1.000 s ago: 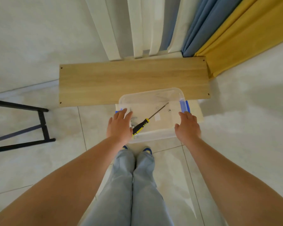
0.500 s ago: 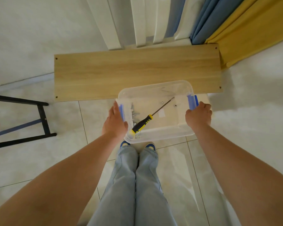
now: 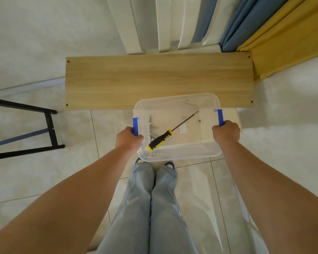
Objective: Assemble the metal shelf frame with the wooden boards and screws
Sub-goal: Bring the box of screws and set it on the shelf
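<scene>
Hands first: my left hand (image 3: 129,139) is curled round the blue clip at one end of the clear plastic bin (image 3: 178,127), my right hand (image 3: 226,133) round the clip at the other. I judge the bin light but flexible, its walls slick, so the ends are the place to hold. Inside, the screwdriver (image 3: 161,139) and loose screws (image 3: 151,125) could slide if I tilt it. The wooden board (image 3: 154,79) lies flat on the floor just beyond, stiff, best taken by its long edges. The black metal frame (image 3: 22,129) stands well apart to the left, with open floor between.
</scene>
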